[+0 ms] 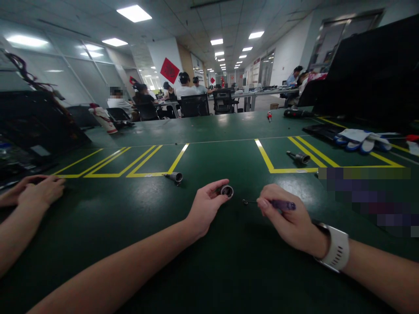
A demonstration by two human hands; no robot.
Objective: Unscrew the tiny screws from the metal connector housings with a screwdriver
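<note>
bare forearms ran in from the bottom edge over the dark green tabletop (229, 126), the right one wearing a white wristband (335, 250). left hand (206, 207) pinched a small round metal socket (226, 190) between thumb and fingertips, its open mouth turned toward the camera; what sat inside it was too dark to make out. right hand (288, 220) was curled shut around a purple-handled screwdriver (283, 205) — its thin shaft poked out leftward, the tip lying near the socket but apart from it, low over the tabletop. whether the tip touched the surface could not be told.

a second socket (175, 176) lay by the yellow floor-style markings (144, 163) to the left, a third (299, 158) to the right. blue-and-white gloves (360, 140) rested farther right, beside a blurred-out patch. another person's hands (36, 192) lay stacked at the left edge, their arm cut off by the frame. seated people at far desks were too small to read.
</note>
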